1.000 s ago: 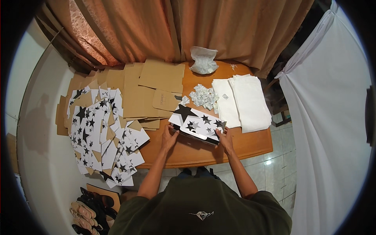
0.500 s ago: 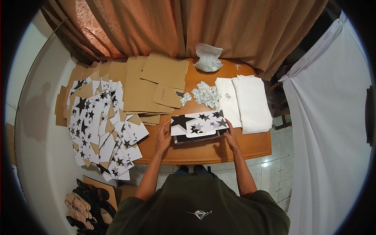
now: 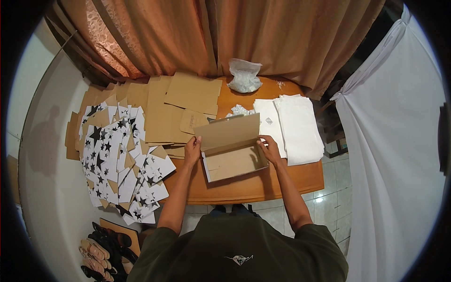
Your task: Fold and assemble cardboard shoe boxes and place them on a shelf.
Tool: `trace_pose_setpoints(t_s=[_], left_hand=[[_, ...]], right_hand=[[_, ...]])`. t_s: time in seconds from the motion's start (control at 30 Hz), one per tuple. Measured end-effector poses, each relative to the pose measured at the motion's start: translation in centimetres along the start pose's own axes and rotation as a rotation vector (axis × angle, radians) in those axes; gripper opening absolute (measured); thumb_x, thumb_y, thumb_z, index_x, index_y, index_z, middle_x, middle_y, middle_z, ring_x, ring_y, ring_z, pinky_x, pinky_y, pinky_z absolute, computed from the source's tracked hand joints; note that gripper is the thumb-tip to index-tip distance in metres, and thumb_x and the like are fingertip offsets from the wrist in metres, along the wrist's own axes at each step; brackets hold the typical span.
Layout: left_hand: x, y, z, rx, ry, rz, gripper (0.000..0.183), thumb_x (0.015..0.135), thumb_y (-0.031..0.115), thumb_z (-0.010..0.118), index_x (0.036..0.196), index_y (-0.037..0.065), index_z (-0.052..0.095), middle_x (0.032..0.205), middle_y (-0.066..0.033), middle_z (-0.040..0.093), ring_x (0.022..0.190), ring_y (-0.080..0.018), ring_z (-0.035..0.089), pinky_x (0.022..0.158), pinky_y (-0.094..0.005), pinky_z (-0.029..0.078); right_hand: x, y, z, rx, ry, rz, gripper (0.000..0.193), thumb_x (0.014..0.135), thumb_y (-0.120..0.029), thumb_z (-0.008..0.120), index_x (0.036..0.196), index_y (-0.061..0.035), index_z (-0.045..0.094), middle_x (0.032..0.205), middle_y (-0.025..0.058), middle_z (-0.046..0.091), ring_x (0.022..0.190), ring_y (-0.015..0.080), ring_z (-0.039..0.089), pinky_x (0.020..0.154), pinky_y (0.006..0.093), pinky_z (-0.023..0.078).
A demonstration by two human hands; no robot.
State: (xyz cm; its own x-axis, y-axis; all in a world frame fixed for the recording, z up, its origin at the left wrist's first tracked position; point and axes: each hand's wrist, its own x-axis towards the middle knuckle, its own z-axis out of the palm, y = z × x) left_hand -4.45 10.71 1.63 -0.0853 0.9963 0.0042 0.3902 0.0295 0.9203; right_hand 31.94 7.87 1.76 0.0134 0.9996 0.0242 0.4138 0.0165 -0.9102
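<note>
In front of me on the table is a cardboard box, its plain brown inside showing and nothing visible in it. Its hinged lid stands raised on the far side. My left hand is closed on the left edge where lid and box meet. At the matching right corner, my right hand grips the box with bent fingers, its shadow falling inside. Beyond the lid, small white packets are partly hidden. White paper sheets lie stacked to the right of the box.
Star-printed cardboard pieces are heaped on the left of the wooden table. Flat brown cardboard lies behind them. A clear plastic bag sits at the far edge, before brown curtains. Shoes stand low on the left.
The star-printed lid has swung up and away from me, exposing the box's brown inside. Both hands have stayed at the box's sides, and the raised lid now covers most of the packets.
</note>
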Motion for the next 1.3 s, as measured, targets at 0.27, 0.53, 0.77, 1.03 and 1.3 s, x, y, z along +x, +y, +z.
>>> trace_pose_setpoints(t_s=[0.27, 0.53, 0.77, 1.03, 1.3], left_hand=[[2.3, -4.5, 2.1, 0.222, -0.01, -0.189, 0.046, 0.102, 0.038, 0.06, 0.094, -0.006, 0.067, 0.068, -0.0131, 0.061, 0.066, -0.0277, 0.058, 0.069, -0.0408, 0.049], [-1.5, 0.6, 3.2, 0.481, 0.443, 0.045, 0.051, 0.101, 0.038, 0.059, 0.132, -0.002, 0.049, 0.122, -0.0268, 0.056, 0.113, -0.0418, 0.057, 0.096, -0.0491, 0.046], [-11.1, -4.1, 1.5, 0.031, 0.003, -0.2, 0.035, 0.1, 0.014, 0.061, 0.129, -0.003, 0.053, 0.117, -0.0211, 0.062, 0.102, -0.0311, 0.066, 0.088, -0.0416, 0.054], [-10.3, -0.4, 2.9, 0.04, 0.079, -0.067, 0.04, 0.092, -0.001, 0.068, 0.13, 0.002, 0.059, 0.12, -0.0193, 0.066, 0.098, -0.0279, 0.07, 0.084, -0.0357, 0.057], [-9.1, 0.3, 2.4, 0.242, 0.074, -0.063, 0.036, 0.091, 0.002, 0.07, 0.126, 0.0, 0.062, 0.118, -0.0226, 0.068, 0.095, -0.03, 0.073, 0.08, -0.0361, 0.058]], right_hand=[[-0.2, 2.3, 1.3, -0.111, 0.041, -0.086, 0.037, 0.095, -0.017, 0.066, 0.129, -0.0029, 0.063, 0.122, 0.0176, 0.065, 0.095, 0.0285, 0.068, 0.08, 0.0365, 0.056], [-2.8, 3.6, -0.3, 0.128, 0.189, 0.075, 0.039, 0.103, -0.026, 0.059, 0.134, -0.0032, 0.06, 0.125, 0.0122, 0.068, 0.105, 0.0199, 0.066, 0.083, 0.0334, 0.054], [-6.0, 3.4, -1.1, 0.314, -0.098, 0.284, 0.042, 0.102, -0.026, 0.063, 0.141, -0.0118, 0.059, 0.124, 0.0081, 0.067, 0.1, 0.0137, 0.061, 0.081, 0.0289, 0.051], [-6.4, 4.5, -0.5, -0.006, -0.012, -0.055, 0.045, 0.096, -0.018, 0.067, 0.141, -0.0156, 0.06, 0.119, 0.0169, 0.063, 0.095, 0.0271, 0.066, 0.083, 0.0356, 0.056], [-6.7, 2.5, 0.1, -0.032, -0.005, 0.114, 0.05, 0.089, -0.009, 0.072, 0.138, -0.0133, 0.062, 0.108, 0.0161, 0.063, 0.078, 0.0235, 0.065, 0.074, 0.0335, 0.055]])
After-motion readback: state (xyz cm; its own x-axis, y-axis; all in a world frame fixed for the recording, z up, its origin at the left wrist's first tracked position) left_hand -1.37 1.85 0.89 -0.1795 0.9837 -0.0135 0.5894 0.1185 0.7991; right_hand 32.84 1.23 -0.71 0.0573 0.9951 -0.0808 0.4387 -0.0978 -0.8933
